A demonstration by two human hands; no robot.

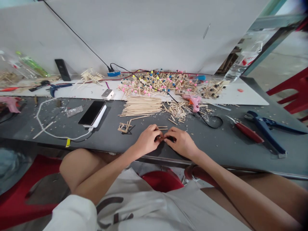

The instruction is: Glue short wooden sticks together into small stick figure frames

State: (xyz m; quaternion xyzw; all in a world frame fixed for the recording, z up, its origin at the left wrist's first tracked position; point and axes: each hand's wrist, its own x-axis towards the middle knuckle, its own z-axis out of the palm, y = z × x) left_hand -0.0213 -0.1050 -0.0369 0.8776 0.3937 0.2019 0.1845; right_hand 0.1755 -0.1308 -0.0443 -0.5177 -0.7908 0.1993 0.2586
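Near the table's front edge, my left hand [149, 138] and my right hand [181, 141] meet with their fingertips pinched together. What lies between the fingers is too small and hidden to make out. Just beyond the fingertips lie two short wooden sticks [163, 128], side by side. A small open frame of glued sticks [124, 127] stands left of my left hand. Farther back lies a neat row of long thin wooden sticks [141, 106], and to its right a loose heap of short stick pieces [177, 110].
A pink glue gun [195, 102] rests behind the short pieces. On the right lie a red-handled knife [249, 132] and blue cutters [267, 131]. A phone [92, 113] on a white power bank lies left. Colour-tipped stick models [158, 82] crowd the back, beside a water bottle [245, 61].
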